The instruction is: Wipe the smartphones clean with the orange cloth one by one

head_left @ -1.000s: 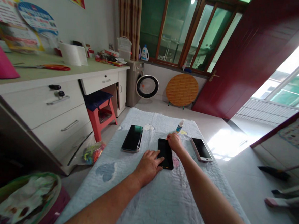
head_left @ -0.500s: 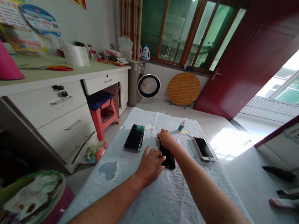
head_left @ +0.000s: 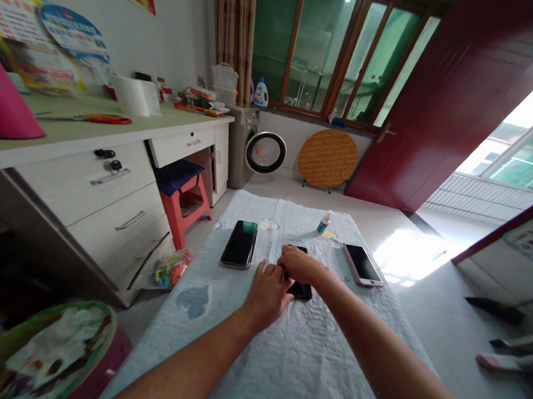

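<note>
A black smartphone (head_left: pixel 305 291) lies at the middle of a surface covered by a pale blue cloth (head_left: pixel 315 359), partly hidden under my hands. My left hand (head_left: pixel 264 293) is at its left edge, thumb on the phone and fingers alongside, holding it. Across the upper part of the screen lies my right hand (head_left: pixel 299 264), fingers curled together and pressed down; anything inside them is hidden. Another dark smartphone (head_left: pixel 239 244) lies to the left. On the right is a white-framed smartphone (head_left: pixel 364 265). A small spray bottle (head_left: pixel 323 223) stands beyond my right hand.
A desk with drawers (head_left: pixel 114 178) runs along the left, with a red stool (head_left: pixel 182 203) beside it. A bin (head_left: pixel 112 352) with waste stands at lower left. A washing machine with its door open (head_left: pixel 266 153) and a round wooden tabletop (head_left: pixel 327 158) are at the back.
My right hand has slid down the phone towards my left hand, uncovering the phone's top edge. My left hand stays at the phone's left side. The other phones and the bottle have not moved.
</note>
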{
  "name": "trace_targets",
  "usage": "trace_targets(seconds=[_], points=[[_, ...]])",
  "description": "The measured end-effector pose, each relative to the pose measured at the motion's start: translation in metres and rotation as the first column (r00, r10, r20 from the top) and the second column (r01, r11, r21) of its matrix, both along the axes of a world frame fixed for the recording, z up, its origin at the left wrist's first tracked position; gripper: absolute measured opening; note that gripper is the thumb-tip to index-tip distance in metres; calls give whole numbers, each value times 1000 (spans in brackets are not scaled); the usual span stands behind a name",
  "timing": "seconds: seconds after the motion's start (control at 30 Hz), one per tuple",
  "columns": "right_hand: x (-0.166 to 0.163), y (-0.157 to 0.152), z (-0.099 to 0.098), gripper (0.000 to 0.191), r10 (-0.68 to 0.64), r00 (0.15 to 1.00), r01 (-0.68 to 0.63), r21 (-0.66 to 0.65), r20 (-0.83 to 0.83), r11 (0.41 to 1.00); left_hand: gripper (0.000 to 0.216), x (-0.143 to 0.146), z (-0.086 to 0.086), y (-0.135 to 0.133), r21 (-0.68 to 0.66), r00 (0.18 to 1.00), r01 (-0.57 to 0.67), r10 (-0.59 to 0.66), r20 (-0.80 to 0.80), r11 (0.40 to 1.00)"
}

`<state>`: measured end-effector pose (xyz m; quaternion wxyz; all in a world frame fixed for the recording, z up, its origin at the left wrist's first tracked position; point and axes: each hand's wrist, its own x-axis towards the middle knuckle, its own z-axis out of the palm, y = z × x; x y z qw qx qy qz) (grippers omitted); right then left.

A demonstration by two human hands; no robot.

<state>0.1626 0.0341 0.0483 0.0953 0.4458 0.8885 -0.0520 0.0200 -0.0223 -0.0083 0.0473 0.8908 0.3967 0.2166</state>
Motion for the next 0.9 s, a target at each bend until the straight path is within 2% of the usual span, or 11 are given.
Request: trace_targets(seconds=[0.17,0.37,0.53,0.63,0.77,0.9], points=[[5,26,0,22,-242,970,244,80,-33,966,42,-1,1,0,-22,1000,3,-3,-31,1000],[5,40,-6,26,-280,960,281,95,-16,955,41,-1,1,0,-18,1000,-10,10,-5,1000],[5,21,-10,23,-211,976,215,81,-47,973,39,-2,1,0,-17,999,-19,20,36,1000],[7,6,-12,19,-150,984,155,45,-98,987,42,-1,0,0,-6,994,-67,68,85,998],[7,-15,-13,22,-140,974,147,28,-176,989,65,-1,-4,2,-25,973,-150,152,174,988],[4,-36,-15,18,-183,960,184,-14,-210,983,86,-1,-4,3,-60,963,-137,147,226,989]])
